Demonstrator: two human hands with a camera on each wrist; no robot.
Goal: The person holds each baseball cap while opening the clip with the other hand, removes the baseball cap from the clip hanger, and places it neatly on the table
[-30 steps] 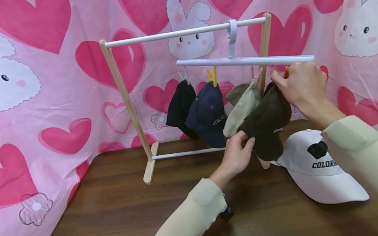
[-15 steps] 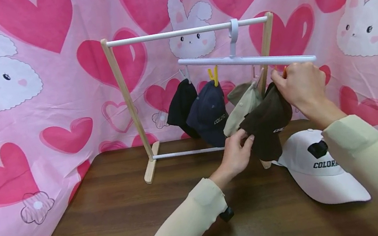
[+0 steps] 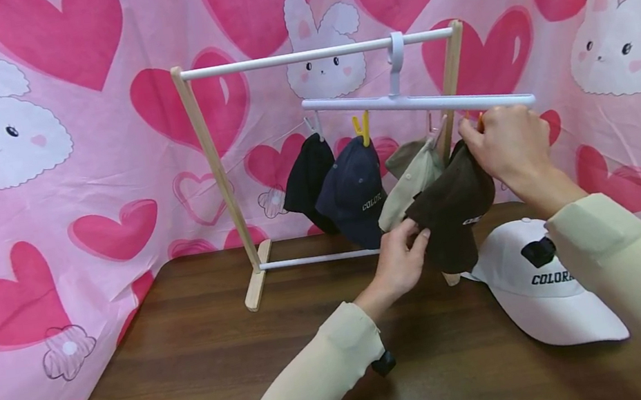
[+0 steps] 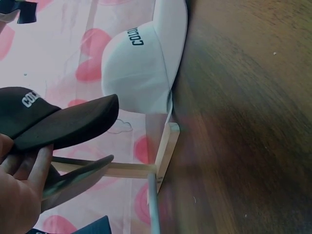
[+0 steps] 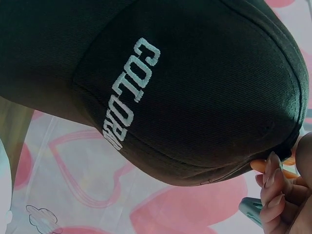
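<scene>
A dark brown cap (image 3: 454,210) hangs under the white clip hanger (image 3: 418,102), at the right end of a row with a black cap (image 3: 306,178), a navy cap (image 3: 352,195) and a beige cap (image 3: 411,178). My left hand (image 3: 417,235) pinches the brown cap's brim (image 4: 68,124) from below. My right hand (image 3: 474,134) is up at the cap's back edge, its fingertips (image 5: 273,187) pinching an orange clip (image 5: 261,166) against the brown cap (image 5: 170,97). Most of that clip is hidden by the hand.
The hanger hooks on a small wooden rack (image 3: 205,148) with a white rod, standing on a dark wood table (image 3: 197,373). A white cap (image 3: 543,294) lies on the table at the right, by the rack's foot (image 4: 165,151). Pink heart cloth surrounds the table.
</scene>
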